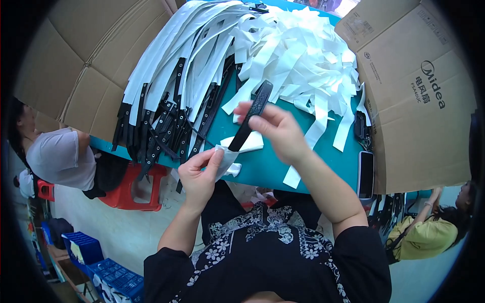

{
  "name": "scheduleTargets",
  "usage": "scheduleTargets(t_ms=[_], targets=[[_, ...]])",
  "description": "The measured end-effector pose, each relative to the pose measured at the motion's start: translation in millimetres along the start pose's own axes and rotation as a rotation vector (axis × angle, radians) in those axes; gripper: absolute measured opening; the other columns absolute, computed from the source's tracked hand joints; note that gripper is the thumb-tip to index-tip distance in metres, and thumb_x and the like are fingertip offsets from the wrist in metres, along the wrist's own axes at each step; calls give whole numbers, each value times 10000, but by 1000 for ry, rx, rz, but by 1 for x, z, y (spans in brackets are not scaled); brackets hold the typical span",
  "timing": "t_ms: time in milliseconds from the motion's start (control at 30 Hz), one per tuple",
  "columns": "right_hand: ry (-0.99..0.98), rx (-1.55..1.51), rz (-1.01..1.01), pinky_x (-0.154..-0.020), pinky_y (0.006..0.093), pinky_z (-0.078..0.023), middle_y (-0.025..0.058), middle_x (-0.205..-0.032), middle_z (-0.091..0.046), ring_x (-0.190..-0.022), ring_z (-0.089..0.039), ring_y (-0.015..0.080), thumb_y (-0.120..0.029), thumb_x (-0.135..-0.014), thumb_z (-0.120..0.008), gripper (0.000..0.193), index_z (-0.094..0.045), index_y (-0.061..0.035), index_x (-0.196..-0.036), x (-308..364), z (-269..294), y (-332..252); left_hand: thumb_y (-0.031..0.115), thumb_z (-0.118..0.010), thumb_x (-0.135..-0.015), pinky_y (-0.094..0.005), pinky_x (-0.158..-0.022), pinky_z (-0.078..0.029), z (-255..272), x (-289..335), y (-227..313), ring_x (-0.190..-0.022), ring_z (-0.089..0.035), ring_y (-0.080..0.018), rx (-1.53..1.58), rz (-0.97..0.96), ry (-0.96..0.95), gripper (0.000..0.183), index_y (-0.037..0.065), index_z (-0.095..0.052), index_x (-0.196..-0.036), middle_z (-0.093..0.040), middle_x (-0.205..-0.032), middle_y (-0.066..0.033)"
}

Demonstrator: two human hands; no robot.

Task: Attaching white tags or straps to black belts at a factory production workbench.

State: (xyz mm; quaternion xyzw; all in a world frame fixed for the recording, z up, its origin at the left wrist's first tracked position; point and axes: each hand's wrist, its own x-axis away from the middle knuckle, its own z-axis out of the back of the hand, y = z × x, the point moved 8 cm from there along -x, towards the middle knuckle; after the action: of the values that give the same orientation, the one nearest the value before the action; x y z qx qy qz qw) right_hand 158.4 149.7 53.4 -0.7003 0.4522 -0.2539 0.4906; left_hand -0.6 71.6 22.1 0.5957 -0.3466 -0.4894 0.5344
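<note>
My left hand (198, 178) pinches the mouth of a white sleeve (227, 160) between thumb and fingers. A black belt (259, 102) slants up and to the right out of that sleeve, its lower end hidden inside. Higher up, my right hand (283, 132) holds the belt with the thumb in front and the fingers behind it. Left of my hands lies a thick stack of black belts (174, 118) with metal eyelets, mostly covered by long white sleeves (166, 55). A heap of loose white strips (303, 60) lies to the right. Just behind my hands is a small folded white piece (251, 143).
Cardboard flaps (96, 55) rise at left, and a cardboard box (419, 111) stands at right. A phone (366, 174) lies on the teal table (273, 174) near its right edge. One person (60, 159) sits at left by a red stool (144, 189), another (427, 235) is at right.
</note>
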Motion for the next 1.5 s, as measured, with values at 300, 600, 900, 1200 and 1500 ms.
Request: scheduleTargets(t_ms=[300,600,900,1200,1500], targets=[[-50,375,62,-856,289,-436,69,-955,-634,-945,-569,140,-98,-796,-635,276,-610,-17,-1059,17,-18,19,101,-656,-816,-181,-596,-456,-5,3,6,-673,-580,-63,84,-37,0,151,-15,-676,-911,-661,-768,-52],[-79,154,-22,-880,305,-411,106,-1061,-610,-999,-549,149,-225,-876,-572,246,-640,-25,-1004,12,-25,22,102,-654,-818,-181,-587,-445,-12,2,7,-658,-567,-58,64,-11,-63,155,-9,-674,-924,-655,-760,-41],[-65,154,245,-925,320,-371,114,-1011,-628,-1008,-545,175,-362,-959,-354,463,-537,25,-1133,-2,-2,-34,89,-642,-825,-175,-606,-447,-17,1,-5,-675,-572,-61,76,-7,-55,156,-24,-669,-929,-660,-780,-55],[45,235,228,-793,241,-440,69,-1050,-613,-915,-551,94,-195,-935,-468,288,-566,-3,-1127,23,-26,40,49,-702,-743,-194,-580,-357,-11,-10,16,-687,-443,-71,-110,-184,68,155,47,-695,-898,-491,-806,-14],[-7,488,-70,-484,193,-345,-39,-620,-517,-555,-442,32,-261,-822,-643,215,-622,-48,-801,-52,11,-25,283,-815,-597,-274,-678,-498,43,26,-86,-727,-620,-124,-266,376,-775,449,47,-642,-938,-636,-778,-39]])
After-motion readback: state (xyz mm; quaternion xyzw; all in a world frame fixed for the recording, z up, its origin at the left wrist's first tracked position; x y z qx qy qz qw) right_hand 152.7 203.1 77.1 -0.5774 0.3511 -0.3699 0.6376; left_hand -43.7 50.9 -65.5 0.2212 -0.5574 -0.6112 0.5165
